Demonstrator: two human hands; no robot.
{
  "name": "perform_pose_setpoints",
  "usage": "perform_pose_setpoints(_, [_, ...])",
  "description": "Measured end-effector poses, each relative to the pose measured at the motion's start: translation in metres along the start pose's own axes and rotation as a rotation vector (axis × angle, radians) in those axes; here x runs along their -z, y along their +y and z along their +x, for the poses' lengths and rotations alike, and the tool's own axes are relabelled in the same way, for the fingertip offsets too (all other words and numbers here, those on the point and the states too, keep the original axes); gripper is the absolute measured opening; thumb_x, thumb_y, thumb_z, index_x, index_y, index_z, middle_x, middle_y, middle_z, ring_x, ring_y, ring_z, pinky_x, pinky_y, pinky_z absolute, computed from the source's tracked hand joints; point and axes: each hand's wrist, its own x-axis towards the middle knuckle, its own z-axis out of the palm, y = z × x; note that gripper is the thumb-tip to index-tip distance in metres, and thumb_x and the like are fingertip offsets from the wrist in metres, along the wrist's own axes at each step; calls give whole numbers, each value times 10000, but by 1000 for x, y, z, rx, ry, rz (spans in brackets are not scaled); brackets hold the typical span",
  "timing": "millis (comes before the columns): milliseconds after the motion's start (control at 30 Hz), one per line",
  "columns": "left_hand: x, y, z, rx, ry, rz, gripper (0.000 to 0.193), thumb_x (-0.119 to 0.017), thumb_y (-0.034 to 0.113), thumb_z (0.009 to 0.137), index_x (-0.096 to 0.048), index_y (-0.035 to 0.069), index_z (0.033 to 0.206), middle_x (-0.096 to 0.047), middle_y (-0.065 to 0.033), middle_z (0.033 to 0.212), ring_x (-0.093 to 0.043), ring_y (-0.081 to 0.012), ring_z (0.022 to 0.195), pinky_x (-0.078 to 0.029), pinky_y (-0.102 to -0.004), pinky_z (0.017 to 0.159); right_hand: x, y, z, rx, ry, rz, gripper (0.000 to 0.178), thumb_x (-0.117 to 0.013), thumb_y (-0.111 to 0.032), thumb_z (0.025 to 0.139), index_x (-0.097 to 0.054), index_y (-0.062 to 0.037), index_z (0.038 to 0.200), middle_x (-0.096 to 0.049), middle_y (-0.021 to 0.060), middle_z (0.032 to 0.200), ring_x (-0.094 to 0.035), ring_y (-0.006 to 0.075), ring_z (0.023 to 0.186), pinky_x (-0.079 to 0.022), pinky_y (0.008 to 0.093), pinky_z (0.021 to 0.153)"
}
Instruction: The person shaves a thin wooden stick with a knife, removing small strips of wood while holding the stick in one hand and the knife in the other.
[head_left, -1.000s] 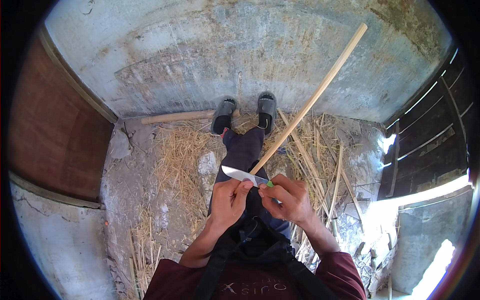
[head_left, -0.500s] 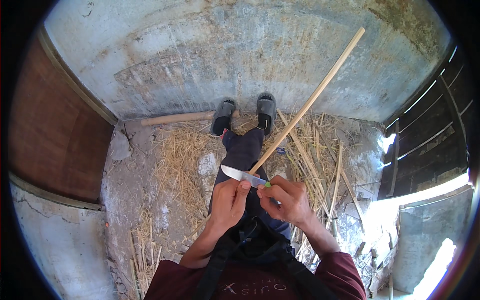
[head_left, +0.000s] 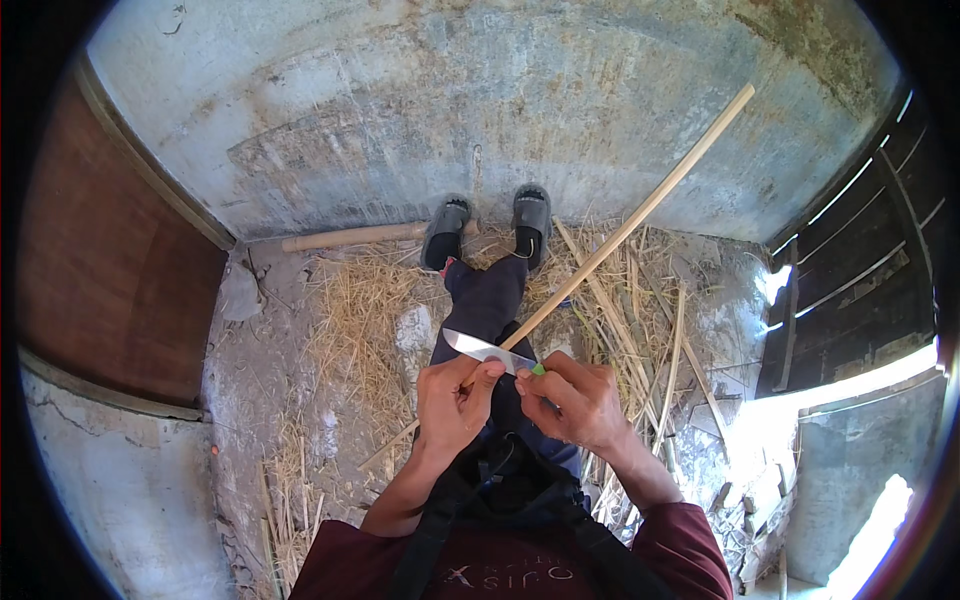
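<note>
Hands meet low over the lap: left hand (head_left: 452, 398) has thumb and fingers pinched on the flat steel knife blade (head_left: 478, 349), right hand (head_left: 575, 400) is curled shut around the green knife handle (head_left: 537, 369), only its tip showing. Two-handed grip reads as control: one end steered, the other driven.

Long pale wooden stick (head_left: 640, 212) runs from the hands up and right, far end up near the grey concrete wall (head_left: 500, 110). Blade lies across the stick's near end, touching it, edge side hard to tell. Likely held at that slant so the shavings end sits between the knees.

Person is seated, dark trouser legs stretched out, grey slip-on sandals (head_left: 488, 226) against the wall foot. Dry yellow straw (head_left: 360, 320) covers the floor around the legs. Second short pale wooden pole (head_left: 350, 238) lies along the wall base, left of the sandals.

Hidden: stick's near end behind the hands, most of the handle, exact contact point.
</note>
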Motion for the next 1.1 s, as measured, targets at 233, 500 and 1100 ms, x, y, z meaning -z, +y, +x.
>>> perform_pose_setpoints(233, [1,-1,2,65,-25,32,381,-741,342,1053,-763,-18,931,-541,-76,562,-475,-123,466,-337,-320,475,0,0,-3,-32,-16,-29,144,-829,-71,877,-703,-99,942,-562,29,734,-604,191,492,-452,368,424])
perform_pose_setpoints(500, [0,-1,0,-52,-130,-99,584,-482,472,1160,-759,-31,1049,-792,-128,971,-567,-128,573,-380,-316,528,-2,0,-2,-15,-12,79,207,-858,-12,845,-675,-89,904,-606,42,712,-574,187,473,-407,347,412])
perform_pose_setpoints(1100, [0,1,-2,20,-49,-65,366,-747,278,1057,-706,-11,835,-427,-22,544,-371,-80,498,-283,-314,474,6,-1,-6,-16,-51,17,230,-841,-65,847,-720,-80,1042,-572,34,770,-624,194,527,-469,363,446])
